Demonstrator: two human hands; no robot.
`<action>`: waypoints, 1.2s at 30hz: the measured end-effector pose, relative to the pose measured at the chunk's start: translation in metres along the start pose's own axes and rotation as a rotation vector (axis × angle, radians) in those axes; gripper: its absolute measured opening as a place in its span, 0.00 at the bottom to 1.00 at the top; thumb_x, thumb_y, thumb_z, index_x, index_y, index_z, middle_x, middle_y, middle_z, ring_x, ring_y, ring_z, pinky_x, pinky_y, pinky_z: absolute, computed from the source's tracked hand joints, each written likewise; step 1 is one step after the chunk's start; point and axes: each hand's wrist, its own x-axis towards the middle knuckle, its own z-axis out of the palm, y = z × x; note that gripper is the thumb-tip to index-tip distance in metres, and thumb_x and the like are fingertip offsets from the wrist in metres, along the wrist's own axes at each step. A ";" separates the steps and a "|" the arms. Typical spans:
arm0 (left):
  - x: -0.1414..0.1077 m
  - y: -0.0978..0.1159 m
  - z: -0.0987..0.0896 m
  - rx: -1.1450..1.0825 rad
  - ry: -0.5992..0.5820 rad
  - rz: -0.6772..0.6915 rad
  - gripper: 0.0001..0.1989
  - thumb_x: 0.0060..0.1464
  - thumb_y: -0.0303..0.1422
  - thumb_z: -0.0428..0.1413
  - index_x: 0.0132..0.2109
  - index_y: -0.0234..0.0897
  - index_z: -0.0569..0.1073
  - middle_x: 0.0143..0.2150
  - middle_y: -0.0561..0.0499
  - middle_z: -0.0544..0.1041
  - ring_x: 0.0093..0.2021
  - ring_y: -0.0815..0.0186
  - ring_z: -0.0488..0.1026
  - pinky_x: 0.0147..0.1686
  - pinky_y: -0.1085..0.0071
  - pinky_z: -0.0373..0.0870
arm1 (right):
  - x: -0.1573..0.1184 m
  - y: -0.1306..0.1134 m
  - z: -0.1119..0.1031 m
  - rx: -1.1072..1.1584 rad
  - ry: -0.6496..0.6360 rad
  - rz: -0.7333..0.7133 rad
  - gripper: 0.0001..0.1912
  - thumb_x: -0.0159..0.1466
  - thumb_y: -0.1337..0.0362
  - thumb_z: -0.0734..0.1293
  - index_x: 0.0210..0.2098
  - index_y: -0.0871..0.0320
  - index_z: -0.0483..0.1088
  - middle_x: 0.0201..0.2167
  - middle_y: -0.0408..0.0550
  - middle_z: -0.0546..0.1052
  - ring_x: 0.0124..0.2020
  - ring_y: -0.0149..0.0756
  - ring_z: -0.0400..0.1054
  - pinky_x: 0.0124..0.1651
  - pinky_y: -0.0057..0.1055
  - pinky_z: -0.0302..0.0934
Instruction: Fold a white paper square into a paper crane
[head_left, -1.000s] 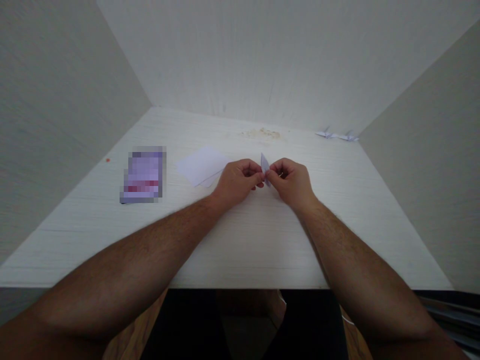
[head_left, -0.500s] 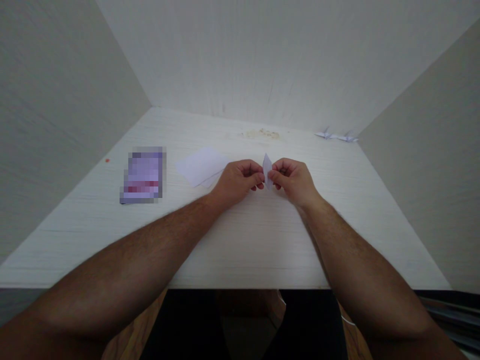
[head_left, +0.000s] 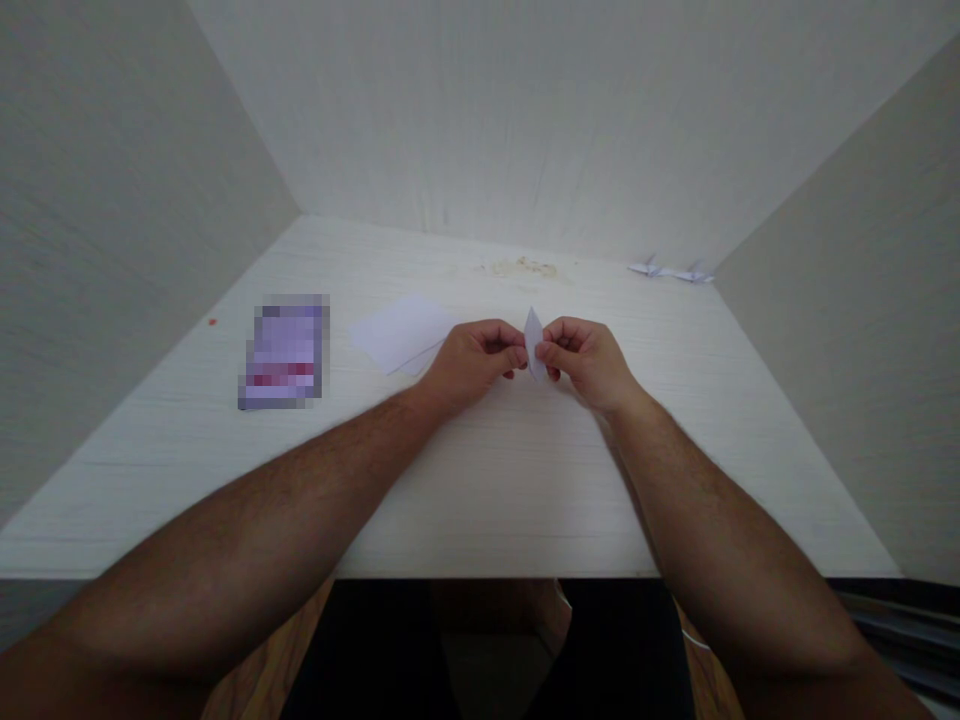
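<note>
Between my two hands a small folded piece of white paper (head_left: pixel 533 340) stands upright, narrow and pointed at the top. My left hand (head_left: pixel 484 362) pinches its left edge between thumb and fingers. From the other side my right hand (head_left: pixel 583 358) grips the same paper, its thumb lying on the near face. Part of the folded paper is hidden behind the fingertips. Flat white paper sheets (head_left: pixel 401 328) lie on the table just left of my left hand, partly overlapping.
At the back right, two small folded paper figures (head_left: pixel 671 272) stand near the wall. A pixelated purple item (head_left: pixel 285 350) lies on the left of the white table (head_left: pixel 480 500). Pale walls enclose the back and sides. A brownish stain (head_left: pixel 525 268) marks the tabletop's rear.
Both hands keep hold of the folded paper in nearly the same place. The fingers of my left hand have shifted slightly on it.
</note>
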 end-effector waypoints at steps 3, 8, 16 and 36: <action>-0.001 0.002 0.001 0.023 -0.002 0.006 0.07 0.44 0.32 0.64 0.29 0.34 0.75 0.25 0.54 0.76 0.25 0.73 0.70 0.28 0.75 0.69 | 0.000 -0.001 0.000 0.005 -0.007 0.000 0.13 0.53 0.57 0.74 0.26 0.56 0.68 0.19 0.38 0.70 0.19 0.25 0.59 0.23 0.27 0.52; -0.003 0.005 0.004 0.161 0.073 0.022 0.01 0.46 0.28 0.58 0.29 0.35 0.75 0.25 0.55 0.76 0.25 0.73 0.71 0.27 0.76 0.68 | -0.001 -0.002 0.003 -0.042 0.034 0.008 0.13 0.54 0.56 0.73 0.28 0.57 0.69 0.19 0.39 0.70 0.19 0.26 0.59 0.22 0.27 0.51; -0.001 0.004 0.007 0.202 0.188 -0.007 0.02 0.45 0.28 0.59 0.28 0.36 0.72 0.22 0.57 0.73 0.23 0.73 0.69 0.25 0.76 0.65 | -0.003 0.001 0.015 -0.177 0.159 -0.042 0.09 0.57 0.59 0.70 0.27 0.56 0.69 0.20 0.39 0.70 0.21 0.26 0.60 0.23 0.28 0.51; -0.001 -0.002 0.002 0.304 0.153 0.042 0.04 0.48 0.32 0.60 0.29 0.36 0.73 0.25 0.55 0.74 0.26 0.71 0.69 0.27 0.74 0.63 | -0.005 0.000 0.012 -0.481 0.160 -0.174 0.06 0.61 0.61 0.66 0.28 0.55 0.69 0.23 0.40 0.71 0.24 0.28 0.59 0.29 0.30 0.54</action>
